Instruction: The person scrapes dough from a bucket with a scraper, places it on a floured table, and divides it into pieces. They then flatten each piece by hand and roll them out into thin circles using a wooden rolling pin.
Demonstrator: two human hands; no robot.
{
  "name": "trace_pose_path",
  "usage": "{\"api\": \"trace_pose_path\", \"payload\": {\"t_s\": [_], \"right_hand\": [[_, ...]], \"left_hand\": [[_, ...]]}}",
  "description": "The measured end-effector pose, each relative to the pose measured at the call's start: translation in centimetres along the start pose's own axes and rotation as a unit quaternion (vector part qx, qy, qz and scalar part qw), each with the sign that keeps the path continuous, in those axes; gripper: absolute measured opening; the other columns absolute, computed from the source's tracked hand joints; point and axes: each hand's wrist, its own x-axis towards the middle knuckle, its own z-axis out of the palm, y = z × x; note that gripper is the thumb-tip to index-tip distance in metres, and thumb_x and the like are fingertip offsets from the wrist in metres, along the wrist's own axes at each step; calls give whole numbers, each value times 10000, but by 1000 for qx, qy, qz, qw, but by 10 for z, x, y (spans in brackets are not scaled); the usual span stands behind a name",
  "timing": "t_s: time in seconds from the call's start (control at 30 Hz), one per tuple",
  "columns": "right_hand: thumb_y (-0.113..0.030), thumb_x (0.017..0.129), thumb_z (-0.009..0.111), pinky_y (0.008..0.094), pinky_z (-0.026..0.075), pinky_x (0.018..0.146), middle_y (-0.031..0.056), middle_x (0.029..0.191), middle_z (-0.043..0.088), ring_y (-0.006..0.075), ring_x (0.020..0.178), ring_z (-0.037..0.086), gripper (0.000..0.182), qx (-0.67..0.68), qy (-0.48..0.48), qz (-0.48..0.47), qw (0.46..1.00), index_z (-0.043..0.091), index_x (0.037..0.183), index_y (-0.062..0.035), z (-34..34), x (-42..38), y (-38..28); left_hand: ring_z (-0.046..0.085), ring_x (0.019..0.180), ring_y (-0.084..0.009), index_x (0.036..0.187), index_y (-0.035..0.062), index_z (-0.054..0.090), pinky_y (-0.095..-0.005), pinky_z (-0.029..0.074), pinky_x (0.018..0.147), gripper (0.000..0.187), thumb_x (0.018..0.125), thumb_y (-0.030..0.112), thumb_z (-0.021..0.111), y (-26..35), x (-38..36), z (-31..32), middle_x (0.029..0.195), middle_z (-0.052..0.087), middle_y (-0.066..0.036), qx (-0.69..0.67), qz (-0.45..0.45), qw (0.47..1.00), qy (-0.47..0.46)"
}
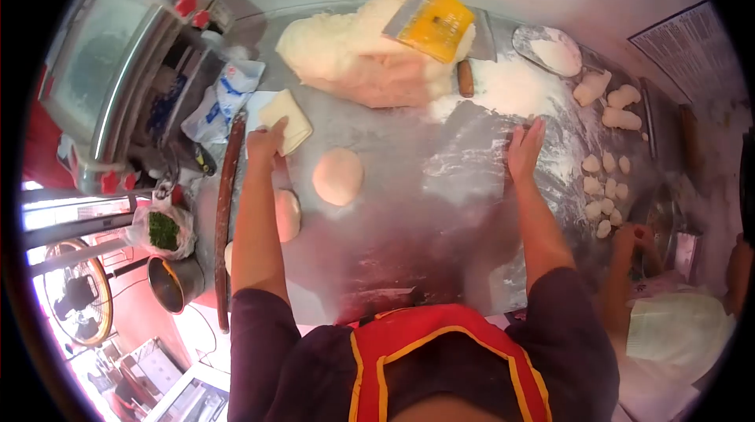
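My left hand [266, 141] grips the near left corner of a pale folded dough sheet [293, 125], with finger and thumb at its edge. A round flattened dough piece [338, 176] lies to the right of that hand, and another dough piece [288, 215] sits partly behind my left forearm. My right hand [527, 147] has its fingers stretched out over the floured steel table [464, 147] and holds nothing. Beyond it is a heap of white flour [511, 88]. A large dough mass [354, 60] rests at the back, with a yellow package [436, 19] on top.
A long rolling pin [228, 225] lies along the left side, near plastic bags [228, 99] and a metal pot [174, 284]. Several small dough pieces [605, 186] and a flour scoop [548, 51] are at right. A co-worker's hands [638, 235] are at the right edge.
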Motion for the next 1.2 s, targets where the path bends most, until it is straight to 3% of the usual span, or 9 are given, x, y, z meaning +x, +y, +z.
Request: {"api": "trace_pose_path", "payload": {"t_s": [0.1,0.2,0.37,0.47,0.53,0.73,0.8,1.03,1.2], "right_hand": [[-286,969,507,463,185,1184,308,1519,288,425,1428,258,641,-16,-103,20,994,312,1449,92,15,20,-8],[-277,934,556,474,193,1186,282,1501,336,399,1436,265,655,-83,-306,-100,943,335,1450,61,-3,-26,-80],[-378,949,521,560,181,1174,174,1532,353,343,1449,277,622,3,-444,-341,828,361,1488,-111,-82,-176,-83],[-321,970,497,563,227,1151,221,1521,344,382,1418,309,566,-157,-420,-327,832,382,1467,-77,-119,-159,-55],[-326,984,485,563,250,1136,219,1514,358,394,1404,324,547,-205,-240,-198,928,400,1458,-66,-93,-145,-23],[-249,994,484,441,294,1135,220,1441,452,370,1361,396,475,200,-195,34,960,448,1412,-26,-84,-138,-77],[-213,992,481,406,309,1130,238,1414,469,373,1352,407,458,248,-224,50,941,453,1399,-4,-85,-159,-90],[-355,1007,440,528,217,1155,273,1484,355,431,1400,292,607,105,-214,-190,952,332,1446,49,-50,-183,-110],[-417,996,428,570,219,1138,269,1477,366,449,1400,286,655,49,-193,-201,959,338,1443,54,-38,-182,-110]], "left_hand": [[624,723,-139,928,-1,648,-306,471,509,361,741,228,856,18,6,6,800,652,-82,28,-114,993,-1],[624,727,-175,942,-4,616,-337,491,567,337,772,201,822,25,-24,28,826,657,-107,-112,60,991,48],[616,749,-215,985,-25,580,-358,500,694,340,801,187,770,26,-51,27,850,662,-151,79,297,946,106],[622,764,-213,996,-24,570,-359,509,692,343,808,190,763,38,-101,34,872,660,-149,29,289,954,71],[627,767,-216,1067,-13,539,-362,520,683,397,816,198,762,36,-138,50,927,641,-144,59,248,967,4],[597,1068,-271,1342,-34,390,-399,518,890,682,820,185,770,-59,-233,157,1213,557,-192,-144,89,936,-309],[557,1172,-332,1383,-10,384,-423,477,969,655,848,167,719,-72,-260,165,1286,539,-223,53,238,943,-228],[223,1471,-341,1526,16,208,-465,183,1193,671,952,237,476,-100,-275,186,1561,288,-192,399,539,724,-162],[137,1500,-319,1530,9,204,-468,139,1204,668,951,251,434,-92,-276,191,1601,207,-164,454,476,728,-195]]}}
